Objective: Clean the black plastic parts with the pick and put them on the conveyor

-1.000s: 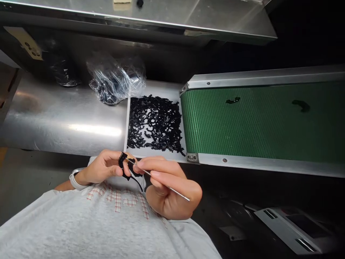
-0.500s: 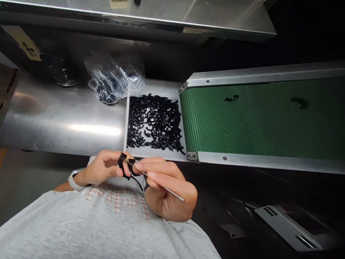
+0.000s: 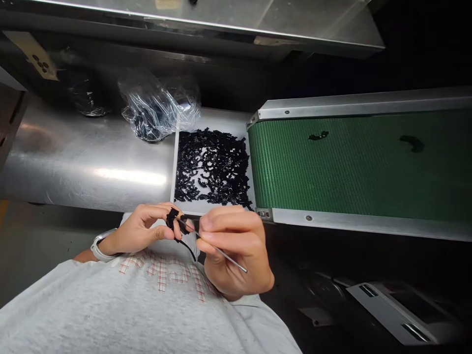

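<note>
My left hand (image 3: 147, 228) is closed on a small black plastic part (image 3: 171, 216), pinched between thumb and fingers in front of my shirt. In my right hand (image 3: 236, 250) is a thin metal rod (image 3: 230, 259), held much like a pen. The rod's far end reaches to the black part; the exact spot it touches is too small to make out. A thin black strip (image 3: 188, 248) hangs below my left fingers. Just beyond the hands lies a white tray (image 3: 206, 207) with many small, curved black parts (image 3: 228, 167) spread over it.
Right of the tray runs a green conveyor belt (image 3: 350, 182) between metal rails, with two black pieces on it. Clear plastic bags (image 3: 158, 108) stand behind the tray on a metal surface (image 3: 92, 152). A metal shelf (image 3: 221, 24) overhangs the back. A grey device (image 3: 401, 309) sits lower right.
My right hand has risen slightly and turned, its fingers a little further from the black part. The left hand keeps its hold, and the view has shifted slightly.
</note>
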Motion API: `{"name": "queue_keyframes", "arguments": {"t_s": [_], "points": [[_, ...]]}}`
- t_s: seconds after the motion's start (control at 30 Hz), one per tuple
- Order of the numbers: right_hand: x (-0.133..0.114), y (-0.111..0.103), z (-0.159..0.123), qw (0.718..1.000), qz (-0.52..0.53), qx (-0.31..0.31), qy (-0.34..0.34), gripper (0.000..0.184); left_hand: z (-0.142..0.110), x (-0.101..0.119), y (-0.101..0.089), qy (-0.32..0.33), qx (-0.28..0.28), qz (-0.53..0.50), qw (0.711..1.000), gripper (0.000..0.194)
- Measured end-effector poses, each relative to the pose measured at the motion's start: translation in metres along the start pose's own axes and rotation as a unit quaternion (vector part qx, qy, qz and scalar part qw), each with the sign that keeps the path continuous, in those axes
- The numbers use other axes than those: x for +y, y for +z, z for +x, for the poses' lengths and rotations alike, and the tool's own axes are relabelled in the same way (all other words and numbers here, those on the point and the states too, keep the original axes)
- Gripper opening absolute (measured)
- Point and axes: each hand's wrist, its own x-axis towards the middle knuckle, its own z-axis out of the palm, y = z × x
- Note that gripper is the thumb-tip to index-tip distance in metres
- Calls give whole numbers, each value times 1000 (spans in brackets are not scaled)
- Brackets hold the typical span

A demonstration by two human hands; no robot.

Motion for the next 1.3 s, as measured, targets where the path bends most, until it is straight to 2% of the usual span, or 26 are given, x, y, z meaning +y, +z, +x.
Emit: {"name": "queue_keyframes", "arguments": {"t_s": [0.1, 0.27, 0.37, 0.57, 0.77, 0.93, 1.03, 1.3], "points": [[1, -4, -2, 1000, -18, 7, 16, 4, 0, 3, 0, -1, 11, 23, 1000, 37], [4, -7, -8, 997, -48, -9, 52, 16, 1, 4, -1, -10, 23, 36, 999, 40], [4, -7, -8, 998, -50, -13, 42, 18, 1, 4, -1, 6, 21, 46, 999, 39], [3, -5, -3, 997, -73, -5, 13, 8, 0, 3, -2, 4, 17, 59, 998, 39], [4, -6, -4, 997, -69, -3, 16, 5, -1, 1, -1, 6, 9, 67, 998, 39], [6, -9, -7, 998, -25, -40, 38, 17, 1, 1, 0, 12, 27, 58, 998, 34], [8, -9, -8, 999, -6, -37, 34, 21, 1, 1, 0, 8, 26, 51, 998, 32], [8, -8, -2, 999, -34, -5, 7, 5, 1, 0, 1, 9, -2, 49, 999, 32]]}}
